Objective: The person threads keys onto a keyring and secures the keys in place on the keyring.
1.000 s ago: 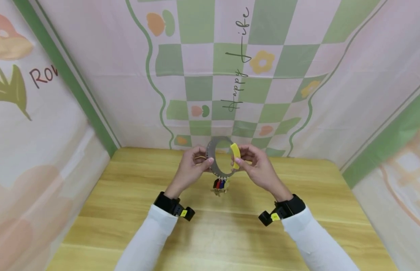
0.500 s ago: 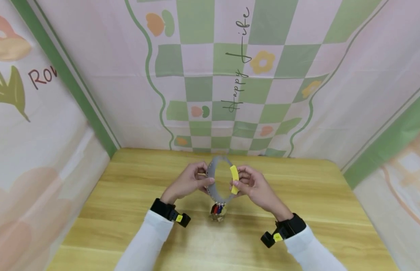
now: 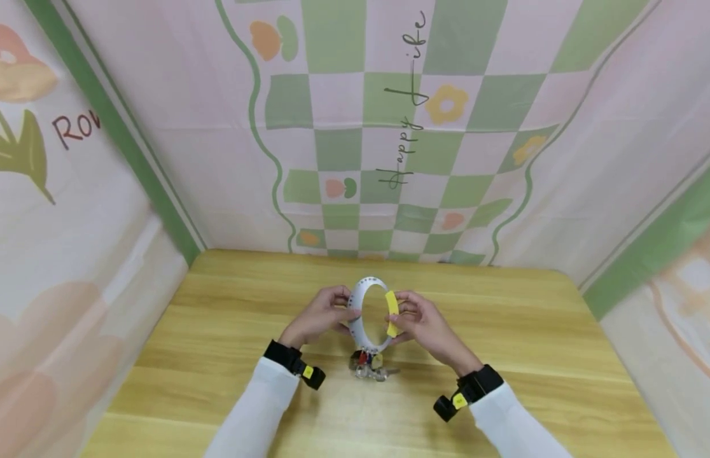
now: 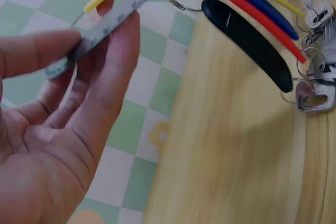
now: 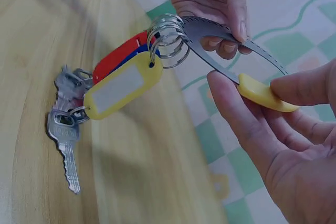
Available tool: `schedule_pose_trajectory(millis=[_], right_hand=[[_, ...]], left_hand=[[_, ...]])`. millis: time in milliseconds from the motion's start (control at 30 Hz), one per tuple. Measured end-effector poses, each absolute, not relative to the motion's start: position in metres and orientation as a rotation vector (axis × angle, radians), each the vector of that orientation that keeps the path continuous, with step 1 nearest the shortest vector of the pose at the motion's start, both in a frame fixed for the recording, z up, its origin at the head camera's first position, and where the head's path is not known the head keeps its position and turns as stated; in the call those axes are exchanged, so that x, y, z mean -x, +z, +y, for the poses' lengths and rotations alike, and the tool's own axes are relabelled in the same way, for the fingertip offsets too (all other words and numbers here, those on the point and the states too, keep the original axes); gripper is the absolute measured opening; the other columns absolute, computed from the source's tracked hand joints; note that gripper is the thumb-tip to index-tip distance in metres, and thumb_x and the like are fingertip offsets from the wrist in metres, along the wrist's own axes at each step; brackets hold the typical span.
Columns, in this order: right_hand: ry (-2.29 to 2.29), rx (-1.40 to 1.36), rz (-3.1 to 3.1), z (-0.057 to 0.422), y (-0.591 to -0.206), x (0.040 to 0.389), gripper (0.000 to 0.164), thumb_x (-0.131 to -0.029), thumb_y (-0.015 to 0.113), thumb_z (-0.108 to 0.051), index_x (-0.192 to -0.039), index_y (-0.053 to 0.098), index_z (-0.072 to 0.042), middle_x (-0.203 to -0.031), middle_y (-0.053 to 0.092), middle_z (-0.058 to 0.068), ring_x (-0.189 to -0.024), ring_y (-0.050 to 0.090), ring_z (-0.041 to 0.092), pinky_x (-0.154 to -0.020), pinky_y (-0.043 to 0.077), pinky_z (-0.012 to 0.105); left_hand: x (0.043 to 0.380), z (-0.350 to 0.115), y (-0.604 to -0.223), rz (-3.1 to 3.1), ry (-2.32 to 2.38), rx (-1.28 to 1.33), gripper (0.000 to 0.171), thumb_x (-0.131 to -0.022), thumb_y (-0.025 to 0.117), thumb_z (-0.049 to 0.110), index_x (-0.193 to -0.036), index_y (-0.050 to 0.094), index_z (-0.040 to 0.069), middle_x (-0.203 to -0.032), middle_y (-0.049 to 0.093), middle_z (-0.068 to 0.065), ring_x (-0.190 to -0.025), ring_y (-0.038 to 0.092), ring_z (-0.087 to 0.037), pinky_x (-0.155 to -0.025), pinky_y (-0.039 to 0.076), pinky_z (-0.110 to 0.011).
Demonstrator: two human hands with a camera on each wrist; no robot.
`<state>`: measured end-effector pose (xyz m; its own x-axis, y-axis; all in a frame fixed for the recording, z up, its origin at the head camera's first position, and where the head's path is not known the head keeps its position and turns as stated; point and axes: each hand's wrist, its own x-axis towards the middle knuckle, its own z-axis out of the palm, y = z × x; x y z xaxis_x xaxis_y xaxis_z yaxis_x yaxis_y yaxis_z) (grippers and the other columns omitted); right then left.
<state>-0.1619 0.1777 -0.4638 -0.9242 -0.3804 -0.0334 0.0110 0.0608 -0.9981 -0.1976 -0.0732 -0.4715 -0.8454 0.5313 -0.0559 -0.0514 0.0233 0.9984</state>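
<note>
A large flat metal key ring (image 3: pixel 357 332) with a row of small holes stands upright above the wooden table, held from both sides. My left hand (image 3: pixel 319 316) pinches its left edge between thumb and fingers. On the opposite edge, my right hand (image 3: pixel 428 329) grips the yellow sleeve (image 5: pixel 257 92) with the thumb on one face. Small split rings (image 5: pixel 167 35) at the bottom carry a yellow tag (image 5: pixel 123 87), a red tag (image 5: pixel 116 56), a blue tag (image 4: pixel 262 6) and a black tag (image 4: pixel 249 45). Several silver keys (image 5: pixel 64 129) dangle below them, low over the tabletop.
The wooden table (image 3: pixel 229 381) runs back to a patterned cloth wall (image 3: pixel 383 152), with more cloth (image 3: pixel 91 267) to the left and right. Each wrist wears a black strap with a small camera; the right camera (image 3: pixel 445 408) is one.
Both hands have brought the key ring down and toward me, away from the back wall. The ring's face now looks lighter, and the keys have spread out beneath it. Both grips stay the same.
</note>
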Motion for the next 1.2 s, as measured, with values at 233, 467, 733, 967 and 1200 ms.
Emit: schedule_pose_trajectory(millis=[233,467,733,967,1200], right_hand=[[-1.943,0.168,2.099,0.176,-0.473,0.190,0.051,-0.095,0.058,0.007,-0.143,0.044,0.013,-0.106,0.052,0.022,-0.082,0.065,0.026,-0.080,0.058,0.050],[-1.886,-0.056,2.194,0.173,-0.486,0.219,0.045,-0.094,0.059,0.005,-0.137,0.051,0.014,-0.103,0.062,0.025,-0.079,0.069,0.029,-0.083,0.058,0.051],[-1.782,-0.186,2.236,0.171,-0.497,0.236,0.046,-0.092,0.058,0.004,-0.135,0.050,0.018,-0.123,0.060,0.037,-0.100,0.069,0.042,-0.088,0.057,0.045],[-1.754,-0.211,2.235,0.167,-0.503,0.244,0.040,-0.089,0.058,0.007,-0.124,0.054,0.024,-0.121,0.060,0.038,-0.099,0.068,0.040,-0.088,0.057,0.043],[-1.564,-0.259,2.316,0.157,-0.506,0.240,0.045,-0.089,0.061,0.001,-0.130,0.054,0.020,-0.129,0.057,0.035,-0.103,0.065,0.036,-0.088,0.056,0.039]], left_hand=[[0.213,-0.062,-0.475,1.935,1.898,-0.202,0.026,-0.096,0.059,-0.005,-0.120,0.057,-0.014,-0.106,0.065,-0.023,-0.083,0.070,-0.026,-0.075,0.060,-0.040],[0.227,-0.049,-0.482,1.890,1.982,-0.018,0.043,-0.088,0.052,-0.012,-0.131,0.053,-0.017,-0.112,0.065,-0.030,-0.091,0.070,-0.031,-0.084,0.058,-0.043],[0.241,-0.044,-0.493,1.771,2.049,0.134,0.034,-0.092,0.050,-0.008,-0.124,0.053,-0.021,-0.117,0.061,-0.032,-0.108,0.064,-0.038,-0.097,0.052,-0.047],[0.245,-0.036,-0.498,1.860,2.002,0.323,0.013,-0.088,0.058,-0.007,-0.100,0.060,-0.011,-0.087,0.058,-0.012,-0.073,0.058,-0.019,-0.075,0.056,-0.035],[0.235,-0.027,-0.501,2.069,1.847,0.276,0.022,-0.086,0.060,-0.003,-0.100,0.063,-0.019,-0.082,0.059,-0.011,-0.061,0.052,-0.013,-0.058,0.044,-0.024]])
